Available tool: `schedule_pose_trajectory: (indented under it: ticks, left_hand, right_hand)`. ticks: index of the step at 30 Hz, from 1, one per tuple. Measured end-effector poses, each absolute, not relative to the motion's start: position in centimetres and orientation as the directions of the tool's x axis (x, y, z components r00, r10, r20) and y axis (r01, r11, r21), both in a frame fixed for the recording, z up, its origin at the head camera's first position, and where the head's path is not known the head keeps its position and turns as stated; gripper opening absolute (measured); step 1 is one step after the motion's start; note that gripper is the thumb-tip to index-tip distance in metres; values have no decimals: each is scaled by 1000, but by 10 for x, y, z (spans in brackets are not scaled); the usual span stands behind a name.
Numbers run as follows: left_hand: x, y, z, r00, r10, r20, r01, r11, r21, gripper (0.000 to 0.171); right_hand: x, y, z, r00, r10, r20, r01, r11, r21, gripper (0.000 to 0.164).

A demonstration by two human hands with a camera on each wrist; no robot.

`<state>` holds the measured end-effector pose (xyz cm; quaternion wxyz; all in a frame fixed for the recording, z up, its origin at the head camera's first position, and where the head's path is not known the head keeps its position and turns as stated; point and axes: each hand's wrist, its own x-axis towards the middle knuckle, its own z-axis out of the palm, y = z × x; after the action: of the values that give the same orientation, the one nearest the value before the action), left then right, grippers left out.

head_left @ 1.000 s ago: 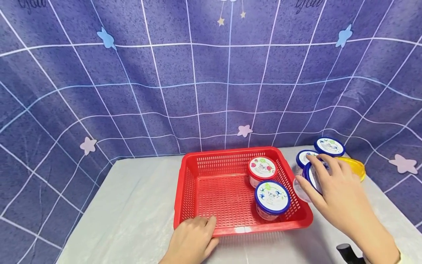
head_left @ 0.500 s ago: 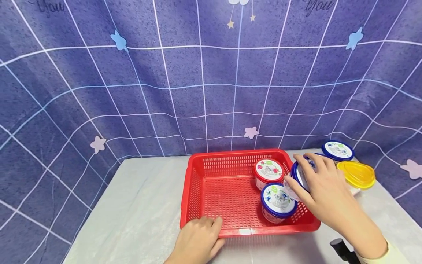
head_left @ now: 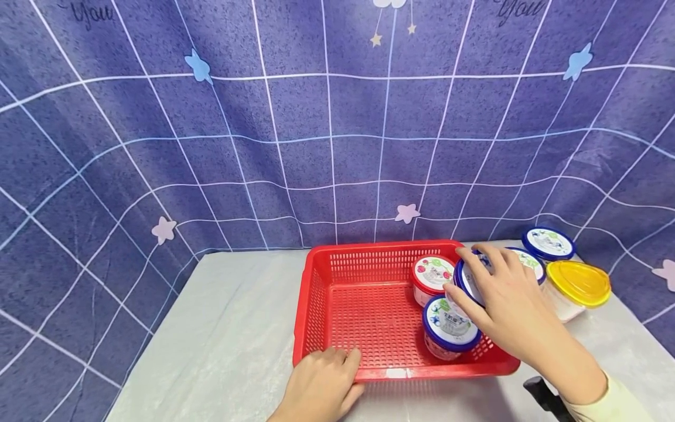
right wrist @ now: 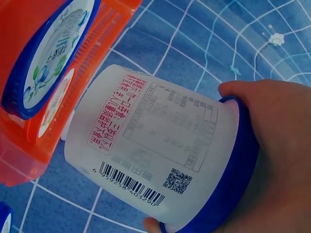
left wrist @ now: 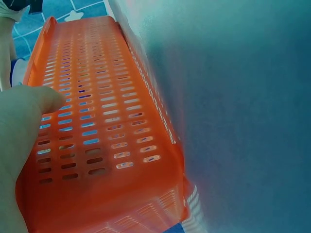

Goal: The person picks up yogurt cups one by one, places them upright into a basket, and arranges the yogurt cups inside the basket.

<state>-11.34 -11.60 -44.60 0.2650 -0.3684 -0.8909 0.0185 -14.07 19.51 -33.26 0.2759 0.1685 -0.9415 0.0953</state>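
A red perforated plastic basket (head_left: 369,319) sits on the table in the head view. My left hand (head_left: 321,384) grips its front rim, fingers over the edge; in the left wrist view the thumb (left wrist: 51,99) lies against the outer wall. My right hand (head_left: 508,302) holds a blue-lidded plastic tub (right wrist: 155,141) by its lid, tilted, over the basket's right side. That tub's pale body carries a barcode and printed text. Inside the basket stand a red-lidded tub (head_left: 433,274) and, nearer me, a blue-lidded tub (head_left: 451,322), partly covered by the held one.
Right of the basket are two more blue-lidded tubs, one close behind my right hand (head_left: 531,264) and one farther back (head_left: 548,242). A yellow-lidded container (head_left: 579,283) stands beside them. A patterned curtain (head_left: 263,146) hangs behind the table (head_left: 211,328).
My right hand has carried the blue-lidded tub leftward from beside the basket to over its right side. My left hand keeps its grip on the rim. The head view has shifted slightly.
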Motion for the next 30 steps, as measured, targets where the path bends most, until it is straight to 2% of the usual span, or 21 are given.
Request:
schedule_pose_trajectory:
  ticks: [12,21,30]
  left_hand:
    - [-114,-116,-447,-579,659,481,648,730,-219,45]
    - [-116,-116,-448,-557,655,511,652,726,-219,44]
    - [-116,-116,-450,-547,653,523,650,725,-226,39]
  right_hand:
    - [-153,185,-336,-813,-312,491,-402,912,-86,69]
    - [-161,178,-334,-788,-362,497,-442,896,-48,67]
    - [-168,169,-331,-802,-403,441,-467,883,-43,72]
